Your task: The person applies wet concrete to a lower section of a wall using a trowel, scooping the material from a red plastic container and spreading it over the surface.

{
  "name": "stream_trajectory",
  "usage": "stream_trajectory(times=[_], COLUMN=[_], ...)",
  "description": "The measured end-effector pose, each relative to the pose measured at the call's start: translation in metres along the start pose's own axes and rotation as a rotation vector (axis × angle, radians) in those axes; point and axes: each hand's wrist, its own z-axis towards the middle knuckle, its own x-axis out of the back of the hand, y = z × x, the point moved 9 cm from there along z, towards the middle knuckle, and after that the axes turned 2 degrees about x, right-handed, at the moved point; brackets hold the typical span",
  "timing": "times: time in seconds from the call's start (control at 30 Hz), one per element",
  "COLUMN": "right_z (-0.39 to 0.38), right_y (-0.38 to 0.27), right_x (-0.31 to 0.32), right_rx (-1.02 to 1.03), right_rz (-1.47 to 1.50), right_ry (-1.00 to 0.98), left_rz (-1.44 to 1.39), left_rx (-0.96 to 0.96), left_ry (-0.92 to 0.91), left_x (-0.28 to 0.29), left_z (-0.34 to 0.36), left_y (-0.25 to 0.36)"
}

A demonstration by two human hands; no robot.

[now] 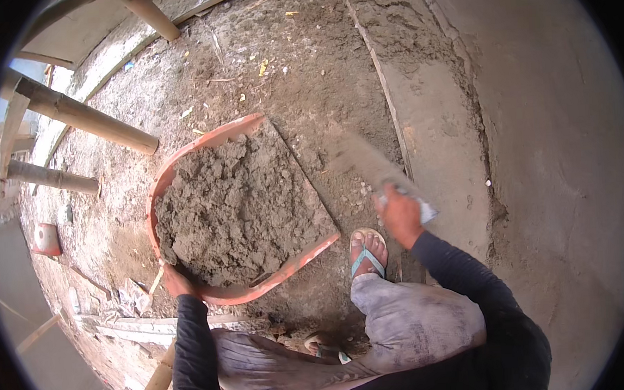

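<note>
A wide orange pan [157,182], rounded on the left and straight-edged on the right, rests on the ground. Wet grey mortar [234,199] is heaped inside it. My left hand [178,281] is closed on the pan's near-left rim, its fingertips partly hidden by the edge. To the right of the pan, my right hand [402,217] is wrapped round the handle of a trowel [374,160]. Motion smears the trowel's long flat blade, which points away toward the upper left, apart from the mortar.
Bamboo poles [86,122] stand at the left. A smooth grey plastered surface [557,168] runs along the right, beside a thin strip [375,57]. My sandalled foot [368,252] is close to the pan's right corner. A small orange-and-white container [46,239] and litter [135,297] lie leftward.
</note>
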Motion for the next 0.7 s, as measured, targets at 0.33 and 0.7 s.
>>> stream_trajectory(times=[0.33,0.7], right_z=[-0.006,0.029], right_y=[-0.004,-0.071], right_x=[-0.018,0.03], right_rx=[0.06,0.351], right_rz=[0.222,0.384], right_ry=[0.204,0.207], left_rz=[0.203,0.212], left_rx=[-0.116,-0.11], left_ry=[0.005,0.045], left_x=[-0.008,0.001], left_z=[-0.011,-0.017], left_y=[0.024,0.03])
